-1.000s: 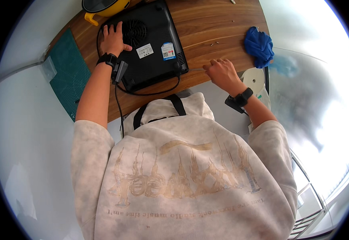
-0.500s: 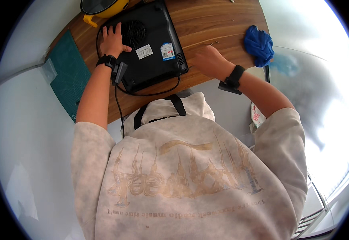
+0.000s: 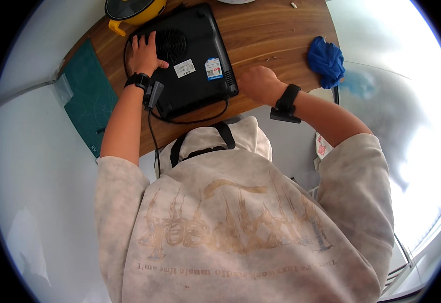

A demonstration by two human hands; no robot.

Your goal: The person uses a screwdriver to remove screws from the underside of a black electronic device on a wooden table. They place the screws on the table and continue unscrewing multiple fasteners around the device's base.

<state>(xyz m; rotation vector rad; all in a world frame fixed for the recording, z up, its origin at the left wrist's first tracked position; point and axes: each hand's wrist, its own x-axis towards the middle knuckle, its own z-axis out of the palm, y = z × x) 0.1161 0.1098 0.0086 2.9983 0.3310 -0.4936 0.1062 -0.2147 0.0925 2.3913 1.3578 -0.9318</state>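
Observation:
A flat black appliance, which looks like an induction cooker, lies bottom side up on the wooden table, showing a round fan grille and two stickers. Over its left part my left hand rests with the fingers spread, pressing on the casing beside the grille. My right hand is closed in a fist just off the appliance's right edge. Whatever that fist holds is hidden by the fingers. A black cord runs from the near right corner, curving along the near side. Small screw-like bits lie beyond the right fist.
At the far left stands a yellow pot with a dark lid. A green cutting mat covers the table's left end. On the right edge sits a crumpled blue cloth. A small pale piece lies at the far side of the wooden table.
My right hand has shifted slightly left and nearer, toward the appliance's edge. My left hand keeps its place on the casing. The view has tilted a little, showing a white rim at the top.

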